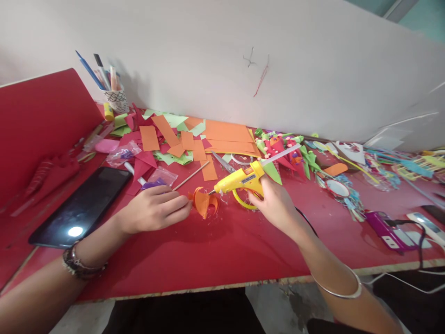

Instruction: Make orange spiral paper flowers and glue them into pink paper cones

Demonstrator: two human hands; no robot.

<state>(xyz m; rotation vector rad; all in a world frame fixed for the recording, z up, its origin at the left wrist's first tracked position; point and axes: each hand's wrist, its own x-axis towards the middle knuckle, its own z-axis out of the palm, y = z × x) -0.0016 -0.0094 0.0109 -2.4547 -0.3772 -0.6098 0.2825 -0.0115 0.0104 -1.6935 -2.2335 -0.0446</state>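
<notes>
My right hand point(276, 204) is wrapped round the handle of a yellow glue gun point(239, 180), with a clear glue stick point(281, 154) poking out of its back. The gun's nozzle points left, at or very near an orange curled-paper flower point(201, 202). My left hand point(163, 208) is closed, its fingertips pinching the flower's left side. Just behind that hand lie a thin wooden stick point(191, 176) and a purple piece in a clear plastic bag point(160, 178). A yellow ring-shaped roll point(243, 199) sits below the gun.
Orange paper strips point(222, 137) and scissors point(223, 162) lie behind my hands. A black tablet or large phone point(83, 204) is at left, near a pen cup point(116, 99). Finished-looking paper crafts point(278, 148) stand at the back right; a purple power strip point(385, 229) with cables is far right.
</notes>
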